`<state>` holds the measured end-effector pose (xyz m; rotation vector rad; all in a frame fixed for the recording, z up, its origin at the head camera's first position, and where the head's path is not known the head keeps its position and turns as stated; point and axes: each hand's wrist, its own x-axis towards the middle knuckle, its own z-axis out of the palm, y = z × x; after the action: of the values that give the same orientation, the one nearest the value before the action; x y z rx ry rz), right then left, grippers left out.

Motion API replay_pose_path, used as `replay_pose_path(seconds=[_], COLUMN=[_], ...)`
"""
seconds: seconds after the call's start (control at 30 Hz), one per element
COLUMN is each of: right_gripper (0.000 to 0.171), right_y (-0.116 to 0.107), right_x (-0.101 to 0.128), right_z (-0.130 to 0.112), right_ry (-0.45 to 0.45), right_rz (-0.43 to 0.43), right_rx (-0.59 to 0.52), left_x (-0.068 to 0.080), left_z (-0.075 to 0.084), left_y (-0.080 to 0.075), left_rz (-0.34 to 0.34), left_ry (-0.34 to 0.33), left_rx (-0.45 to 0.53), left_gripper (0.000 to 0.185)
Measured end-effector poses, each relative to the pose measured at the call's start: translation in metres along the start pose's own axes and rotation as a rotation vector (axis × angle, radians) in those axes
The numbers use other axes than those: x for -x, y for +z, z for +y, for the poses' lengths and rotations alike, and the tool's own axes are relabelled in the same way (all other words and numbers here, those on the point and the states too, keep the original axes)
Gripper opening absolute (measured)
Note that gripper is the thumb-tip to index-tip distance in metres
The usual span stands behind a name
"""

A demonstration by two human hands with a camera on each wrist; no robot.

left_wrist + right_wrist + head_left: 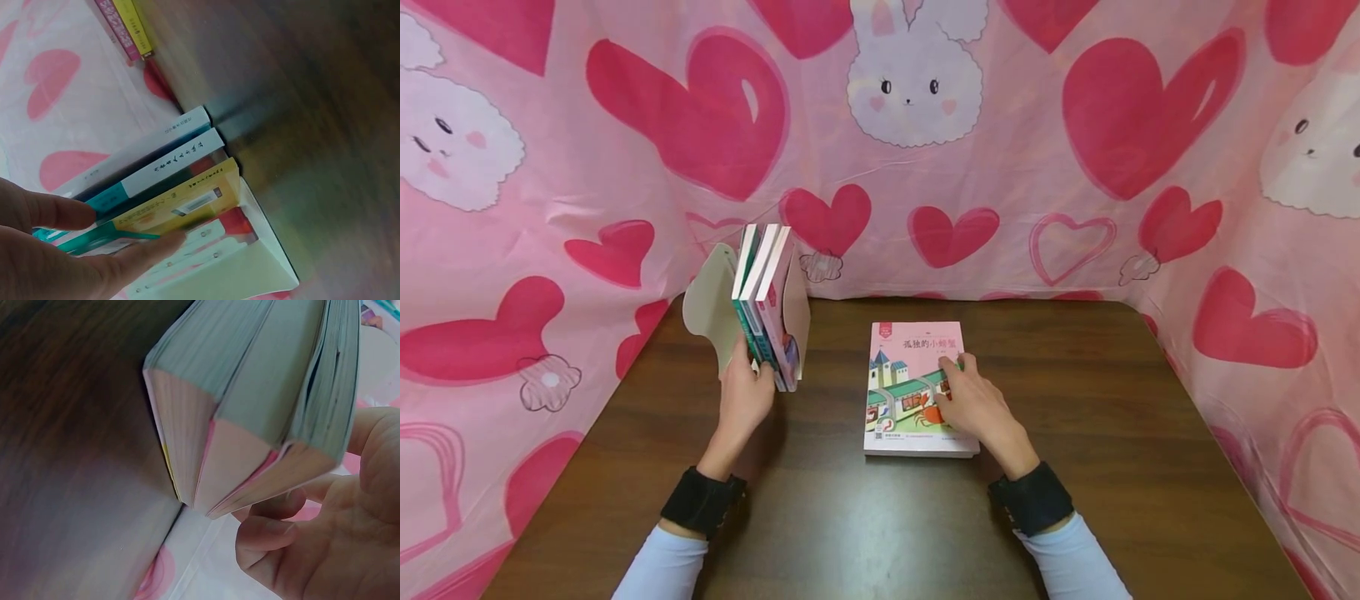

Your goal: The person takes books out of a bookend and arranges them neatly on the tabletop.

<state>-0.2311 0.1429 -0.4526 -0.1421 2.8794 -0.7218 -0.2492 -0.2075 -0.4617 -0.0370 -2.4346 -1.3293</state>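
Note:
Three books [765, 300] stand upright in a cream bookend [707, 308] at the back left of the brown table [1075, 400]. My left hand [748, 383] grips their near lower edge; the left wrist view shows the thumb and a finger against the spines [169, 169], with the bookend [250, 269] just beyond. A flat stack topped by a pink picture book [910, 350] lies mid-table. My right hand [962, 392] rests on it, fingers curled over its right edge. In the right wrist view the stack's page edges [250, 394] fan apart above the curled fingers [275, 531].
Pink cloth [1000, 167] printed with hearts and rabbits walls the table at the back and on both sides. Bare wood [865, 525] lies in front of the stack and to its right. The stack [128, 28] shows at the top of the left wrist view.

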Motion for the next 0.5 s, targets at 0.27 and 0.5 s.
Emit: replay_pose_path(seconds=[0.27,0.5], right_gripper=[0.069,0.067], right_y=[0.0003,-0.0004], right_x=[0.0013,0.0025], right_z=[0.0008,0.0019], right_ry=[0.002,-0.005], right_rz=[-0.012,-0.013], right_rx=[0.000,0.030], left_x=[-0.0051,-0.0052], left_z=[-0.0013,-0.0017], left_y=[-0.0013,-0.0054], left_rz=[-0.009,-0.007], left_ry=[0.024,0.014], left_rx=[0.029,0.081], left_gripper=[0.070,0.064])
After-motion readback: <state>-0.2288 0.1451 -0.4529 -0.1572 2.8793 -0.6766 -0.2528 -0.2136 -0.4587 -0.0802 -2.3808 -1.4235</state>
